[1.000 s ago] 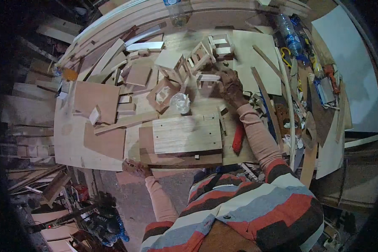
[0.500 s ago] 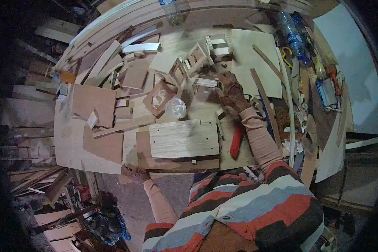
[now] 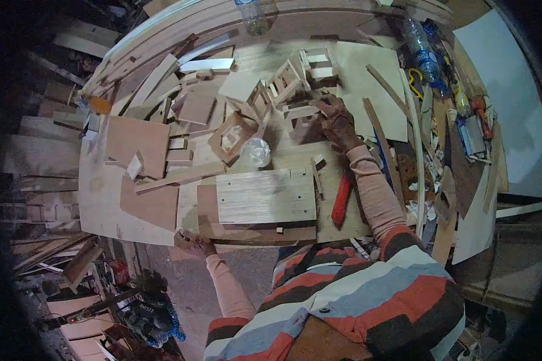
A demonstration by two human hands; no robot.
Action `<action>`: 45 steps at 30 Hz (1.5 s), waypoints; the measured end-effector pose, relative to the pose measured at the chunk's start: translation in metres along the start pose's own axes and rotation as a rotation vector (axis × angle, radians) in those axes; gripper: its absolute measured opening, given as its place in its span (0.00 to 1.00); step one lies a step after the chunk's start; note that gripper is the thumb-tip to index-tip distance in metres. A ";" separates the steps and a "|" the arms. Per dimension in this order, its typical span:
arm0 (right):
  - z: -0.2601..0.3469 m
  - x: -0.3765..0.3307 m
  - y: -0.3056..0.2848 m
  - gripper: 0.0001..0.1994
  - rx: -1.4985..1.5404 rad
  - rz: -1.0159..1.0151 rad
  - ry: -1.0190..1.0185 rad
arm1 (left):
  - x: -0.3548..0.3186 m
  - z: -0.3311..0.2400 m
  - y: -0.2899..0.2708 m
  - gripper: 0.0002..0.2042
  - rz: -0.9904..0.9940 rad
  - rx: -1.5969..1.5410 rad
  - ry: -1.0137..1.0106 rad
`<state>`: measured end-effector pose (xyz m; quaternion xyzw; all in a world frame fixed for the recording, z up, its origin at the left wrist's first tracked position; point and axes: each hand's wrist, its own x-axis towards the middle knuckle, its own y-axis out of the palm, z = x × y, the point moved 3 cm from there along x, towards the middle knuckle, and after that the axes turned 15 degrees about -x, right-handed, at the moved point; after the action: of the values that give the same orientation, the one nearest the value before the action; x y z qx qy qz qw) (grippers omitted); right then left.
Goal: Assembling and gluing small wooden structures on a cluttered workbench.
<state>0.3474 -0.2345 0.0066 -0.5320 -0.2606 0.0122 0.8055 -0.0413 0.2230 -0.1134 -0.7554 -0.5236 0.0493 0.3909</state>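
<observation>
My right hand grips the right end of a small wooden frame, which stands on the table among other small frames. Just behind it are a slatted wooden frame and another pale box frame. My left hand is at the table's front edge, its fingers curled; what they hold, if anything, cannot be made out. Between the hands lies a pale wooden panel with dark dots near its corners, on top of a brown board. A clear plastic cup is left of the gripped frame.
A red-handled tool lies beside my right forearm. Brown board pieces and offcuts cover the left side. Long strips, a plastic bottle and an orange tool crowd the right. Another bottle is at the far edge.
The small frame at my right hand has turned, now showing its open side. My right hand has shifted slightly up over it. My left hand stays at the front edge.
</observation>
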 end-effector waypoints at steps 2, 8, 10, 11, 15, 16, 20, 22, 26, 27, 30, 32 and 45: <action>0.000 0.001 0.003 0.23 -0.011 -0.017 -0.015 | -0.002 0.020 0.008 0.24 -0.040 0.094 0.058; 0.005 0.011 0.006 0.22 0.053 -0.012 -0.073 | 0.004 0.095 0.040 0.26 0.102 -0.260 -0.021; 0.005 0.008 -0.007 0.20 0.038 -0.192 -0.108 | -0.004 0.080 0.034 0.29 0.063 0.130 0.161; 0.004 0.004 -0.015 0.19 0.028 -0.288 -0.125 | -0.013 0.065 0.031 0.32 0.019 0.324 0.245; -0.019 -0.013 -0.042 0.14 0.098 -0.100 0.237 | -0.004 0.019 0.020 0.27 -0.121 0.032 0.277; -0.019 -0.021 -0.049 0.14 0.142 -0.068 0.258 | 0.000 0.017 0.020 0.23 -0.171 -0.025 0.226; -0.001 -0.073 -0.059 0.14 0.272 0.091 0.426 | -0.005 0.024 0.037 0.31 -0.033 0.257 0.370; 0.018 -0.103 -0.060 0.13 0.204 0.157 0.426 | -0.008 0.024 0.038 0.28 -0.150 0.297 0.539; 0.065 -0.160 -0.055 0.11 0.105 0.148 0.436 | -0.001 0.003 0.030 0.21 -0.156 0.342 0.570; 0.080 -0.173 -0.058 0.12 -0.007 0.049 0.238 | 0.001 -0.009 0.025 0.20 -0.155 0.352 0.573; 0.106 -0.199 -0.048 0.14 0.049 -0.008 0.373 | -0.001 -0.043 0.003 0.17 -0.090 -0.083 0.228; 0.116 -0.210 -0.052 0.16 0.022 -0.086 0.289 | 0.000 -0.077 -0.015 0.16 -0.162 -0.343 0.351; 0.108 -0.261 -0.053 0.20 -0.278 0.005 0.372 | -0.064 -0.167 0.022 0.31 0.502 -0.298 0.406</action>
<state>0.0616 -0.2435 -0.0215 -0.6315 -0.1056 -0.1202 0.7587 0.0274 0.0772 -0.0340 -0.9036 -0.2348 -0.0842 0.3483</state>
